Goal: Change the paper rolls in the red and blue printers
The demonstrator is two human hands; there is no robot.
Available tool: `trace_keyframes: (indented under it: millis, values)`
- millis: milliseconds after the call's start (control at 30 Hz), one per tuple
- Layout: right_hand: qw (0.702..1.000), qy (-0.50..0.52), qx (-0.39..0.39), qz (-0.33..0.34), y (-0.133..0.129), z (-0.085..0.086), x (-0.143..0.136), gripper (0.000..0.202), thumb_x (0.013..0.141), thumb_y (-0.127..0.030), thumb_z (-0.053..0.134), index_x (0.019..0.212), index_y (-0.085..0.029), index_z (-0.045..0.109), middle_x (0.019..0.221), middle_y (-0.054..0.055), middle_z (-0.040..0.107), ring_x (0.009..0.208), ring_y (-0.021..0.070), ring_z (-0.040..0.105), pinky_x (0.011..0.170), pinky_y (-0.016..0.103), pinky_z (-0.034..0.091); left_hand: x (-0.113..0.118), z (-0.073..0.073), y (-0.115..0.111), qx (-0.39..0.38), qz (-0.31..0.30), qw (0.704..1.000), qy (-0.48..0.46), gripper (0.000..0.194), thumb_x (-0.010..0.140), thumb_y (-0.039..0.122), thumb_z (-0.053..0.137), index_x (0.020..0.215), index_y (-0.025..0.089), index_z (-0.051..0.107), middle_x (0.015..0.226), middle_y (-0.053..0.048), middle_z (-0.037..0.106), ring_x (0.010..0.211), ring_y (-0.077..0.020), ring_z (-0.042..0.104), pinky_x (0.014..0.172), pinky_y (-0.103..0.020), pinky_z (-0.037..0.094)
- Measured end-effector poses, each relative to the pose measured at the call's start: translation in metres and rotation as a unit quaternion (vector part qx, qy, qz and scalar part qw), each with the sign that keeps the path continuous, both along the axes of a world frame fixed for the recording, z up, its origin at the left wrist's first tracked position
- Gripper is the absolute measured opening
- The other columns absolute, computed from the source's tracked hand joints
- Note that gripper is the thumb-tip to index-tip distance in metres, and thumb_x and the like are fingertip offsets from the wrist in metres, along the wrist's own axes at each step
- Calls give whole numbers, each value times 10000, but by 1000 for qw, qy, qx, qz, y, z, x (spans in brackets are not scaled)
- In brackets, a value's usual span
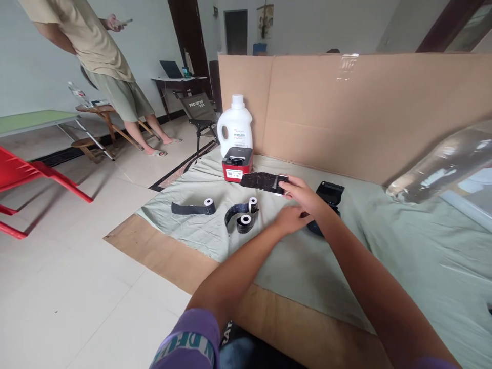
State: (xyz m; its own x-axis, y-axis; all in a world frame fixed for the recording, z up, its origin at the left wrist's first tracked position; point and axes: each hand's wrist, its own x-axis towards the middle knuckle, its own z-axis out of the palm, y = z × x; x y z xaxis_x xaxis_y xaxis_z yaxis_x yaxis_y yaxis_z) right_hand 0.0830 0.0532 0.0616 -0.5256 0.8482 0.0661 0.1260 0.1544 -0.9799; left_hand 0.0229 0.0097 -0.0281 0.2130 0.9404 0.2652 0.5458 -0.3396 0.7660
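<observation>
My right hand (299,190) is closed around a roll of paper, and a dark strip (261,181) of it sticks out to the left in the air. Just below, my left hand (292,219) has its fingers bent at the left edge of a small black printer (329,192) whose lid stands up. My right wrist hides part of that printer and of the left fingertips. On the cloth to the left lie a paper roll (208,206) with its dark strip unrolled, another roll (252,205) with a curled strip, and a third roll (245,222) in front of it.
Behind the rolls stand a red and black printer (237,165) and a white jug (235,125). A cardboard panel (326,113) rises behind the green cloth (277,256). A plastic-wrapped bundle (438,164) leans at right. Another person (103,56) stands at left near a red chair (42,179).
</observation>
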Motion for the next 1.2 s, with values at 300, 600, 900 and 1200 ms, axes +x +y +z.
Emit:
trace_keyframes:
  millis: [300, 600, 900, 1200]
  values:
    - [995, -15, -87, -38, -7, 10, 144, 480, 749, -520, 763, 1101, -228, 617, 813, -22, 547, 662, 113, 486, 552, 236, 377, 6, 6, -9, 48, 57, 997, -4, 629, 847, 581, 710, 1336, 194, 625, 1190, -111, 710, 1172, -320, 637, 1058, -428, 481]
    - [991, -115, -69, 25, -24, 6, 130, 336, 840, -364, 675, 1123, -227, 555, 871, -18, 574, 730, 125, 509, 699, 283, 433, 11, -4, -3, 188, -9, 972, -141, 665, 806, 475, 789, 1380, 276, 521, 1314, -86, 623, 1284, -301, 576, 1180, -543, 406]
    - [987, -127, -88, 48, -27, 7, 127, 280, 863, -321, 646, 1093, -218, 526, 836, -25, 548, 719, 123, 520, 666, 266, 413, 6, 1, -5, 262, -4, 954, -146, 562, 771, 389, 840, 1238, 259, 555, 1254, -76, 620, 1256, -286, 569, 1132, -563, 439]
    - [983, -157, -90, 40, -27, 8, 127, 235, 858, -301, 651, 1033, -210, 522, 687, -54, 495, 631, 112, 458, 596, 247, 355, 7, -2, -11, 203, -8, 967, -156, 540, 799, 382, 819, 1281, 298, 590, 1259, -67, 627, 1199, -281, 623, 1084, -573, 524]
